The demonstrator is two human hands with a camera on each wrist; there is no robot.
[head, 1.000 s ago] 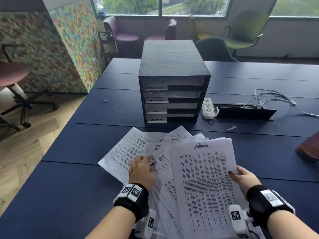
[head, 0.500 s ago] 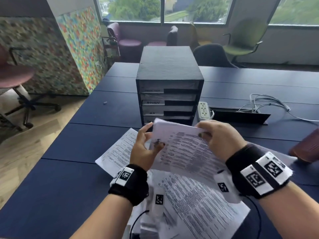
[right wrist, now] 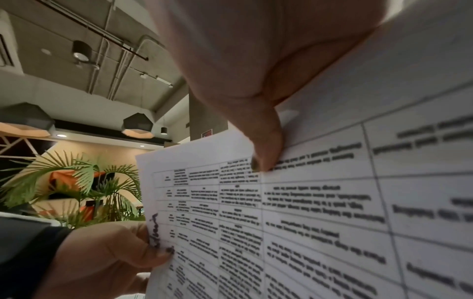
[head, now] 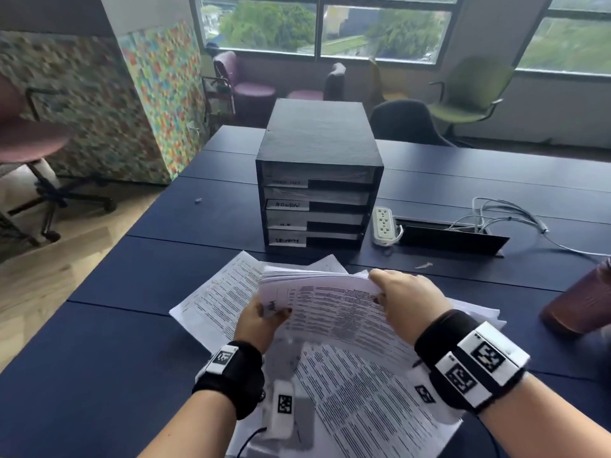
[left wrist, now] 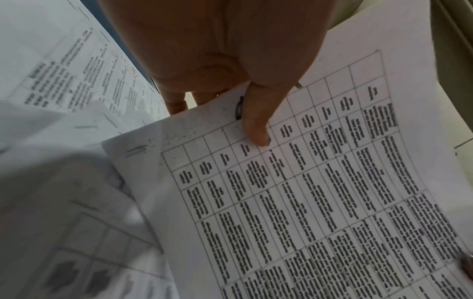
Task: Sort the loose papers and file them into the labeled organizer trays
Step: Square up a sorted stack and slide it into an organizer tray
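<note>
Both hands hold a thin stack of printed papers lifted above the table, turned sideways. My left hand pinches its left edge with the thumb on top, near a handwritten word. My right hand grips the far right corner, thumb pressed on the printed table. The same sheet fills the left wrist view under my left thumb. More loose papers lie fanned on the dark blue table beneath. The black organizer with several labeled trays stands just beyond.
A white power strip and an open cable hatch with grey cables lie right of the organizer. A brown bottle lies at the table's right edge. Chairs stand beyond the table and at the left on the wooden floor.
The top sheets that lay flat on the pile have been picked up by both hands, turned sideways and lowered a little in front of the organizer.
</note>
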